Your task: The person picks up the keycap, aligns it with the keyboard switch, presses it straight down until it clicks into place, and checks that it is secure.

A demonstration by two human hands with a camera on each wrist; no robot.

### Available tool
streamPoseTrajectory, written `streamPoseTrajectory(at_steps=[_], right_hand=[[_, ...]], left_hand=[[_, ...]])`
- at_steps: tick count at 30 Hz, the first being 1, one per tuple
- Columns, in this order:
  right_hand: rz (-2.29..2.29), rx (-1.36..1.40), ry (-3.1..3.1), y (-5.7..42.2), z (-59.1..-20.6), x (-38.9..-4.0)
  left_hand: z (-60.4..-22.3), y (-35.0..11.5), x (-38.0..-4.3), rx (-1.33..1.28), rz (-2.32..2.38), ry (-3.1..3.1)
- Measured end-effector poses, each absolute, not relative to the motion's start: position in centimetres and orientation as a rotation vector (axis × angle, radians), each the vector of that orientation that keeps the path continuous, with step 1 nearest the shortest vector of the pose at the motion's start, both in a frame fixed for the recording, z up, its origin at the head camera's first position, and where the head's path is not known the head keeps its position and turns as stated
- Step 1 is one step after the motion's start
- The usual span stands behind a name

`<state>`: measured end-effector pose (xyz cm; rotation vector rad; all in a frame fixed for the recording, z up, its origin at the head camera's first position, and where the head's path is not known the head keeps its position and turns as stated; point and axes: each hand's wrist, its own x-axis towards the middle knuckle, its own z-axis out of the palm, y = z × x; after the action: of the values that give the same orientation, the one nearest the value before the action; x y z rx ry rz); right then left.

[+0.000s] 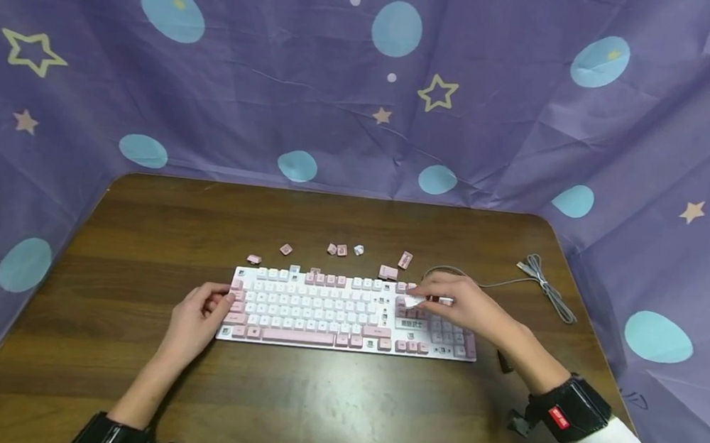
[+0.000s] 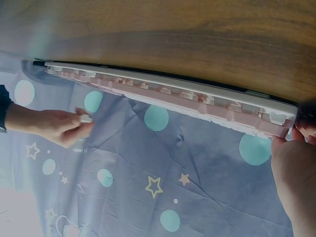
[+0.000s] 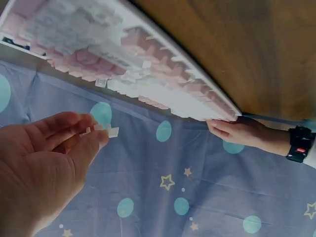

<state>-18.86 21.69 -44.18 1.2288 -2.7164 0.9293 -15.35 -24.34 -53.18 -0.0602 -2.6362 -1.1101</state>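
Observation:
A white and pink keyboard point(image 1: 318, 338) lies on the wooden table, with bare switch spots where keycaps are off. At its left end, my left hand point(image 1: 194, 324) holds the edge between thumb and curled fingers; the left wrist view shows this hand point(image 2: 298, 173) at the keyboard's corner. My right hand point(image 1: 459, 304) hovers over the right part of the keyboard. Between thumb and fingers it pinches a small white keycap point(image 3: 113, 132), partly hidden by the fingertips. Some number-pad keys are behind this hand in the head view.
Loose pink keycaps point(image 1: 342, 250) and a white one point(image 1: 359, 250) lie behind the keyboard. A larger pink keycap point(image 1: 388, 272) is close to its back edge. A coiled grey cable point(image 1: 553, 298) lies at the right. Purple patterned cloth point(image 1: 366, 108) hangs around the table point(image 1: 311, 410).

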Motion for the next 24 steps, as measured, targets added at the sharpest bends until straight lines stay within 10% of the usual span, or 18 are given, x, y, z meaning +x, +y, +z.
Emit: streamPoseTrajectory(at_steps=[24], right_hand=[[0.589, 1.200, -2.803, 26.4, -48.4, -12.9]], left_hand=[[-53.5, -24.4, -15.6, -0.072, -1.099, -2.637]])
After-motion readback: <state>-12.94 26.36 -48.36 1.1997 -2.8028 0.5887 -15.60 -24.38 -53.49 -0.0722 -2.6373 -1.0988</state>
